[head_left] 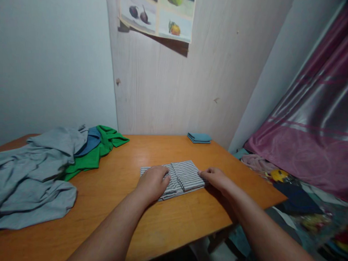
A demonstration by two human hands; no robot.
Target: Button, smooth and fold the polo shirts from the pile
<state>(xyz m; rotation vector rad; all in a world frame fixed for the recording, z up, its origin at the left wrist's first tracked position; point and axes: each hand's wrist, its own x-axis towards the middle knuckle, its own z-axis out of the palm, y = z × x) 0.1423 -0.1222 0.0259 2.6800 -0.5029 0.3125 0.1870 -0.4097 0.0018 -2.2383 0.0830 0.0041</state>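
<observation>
A folded grey-and-white striped cloth (184, 174) lies on the wooden table (128, 208) near its front middle. My left hand (153, 182) rests on the cloth's left part, fingers curled down onto the fabric. At the cloth's right edge my right hand (215, 177) touches the fabric with its fingertips pressed together.
A heap of grey clothes (29, 173) with a blue garment (90, 143) and a green one (100, 150) fills the table's left side. A small folded teal cloth (199, 137) lies at the back by the wall. Right of the table: a purple curtain (313, 133) and clutter below.
</observation>
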